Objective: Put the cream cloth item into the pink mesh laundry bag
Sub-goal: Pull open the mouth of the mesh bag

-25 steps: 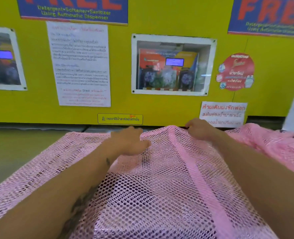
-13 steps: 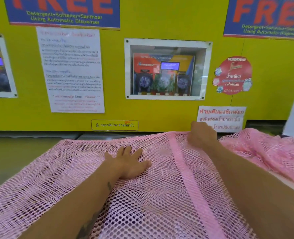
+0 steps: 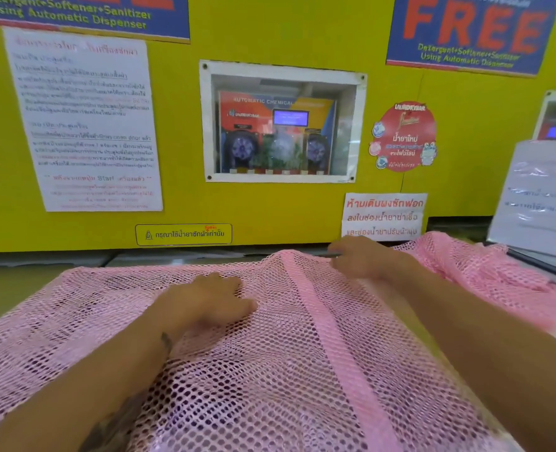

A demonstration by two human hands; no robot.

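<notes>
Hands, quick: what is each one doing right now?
Left hand: open, lying flat on the pink mesh laundry bag.
Right hand: at the bag's far edge; grip cannot be told.

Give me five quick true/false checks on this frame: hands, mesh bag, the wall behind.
1. The left hand lies on the pink mesh bag. True.
2. The right hand is at the bag's far edge. True.
3. A cream cloth lies in plain sight on top of the bag. False: none shows there.
4. The wall behind is blue. False: it is yellow, with blue signs.
5. A solid pink strip runs along the bag. True.
</notes>
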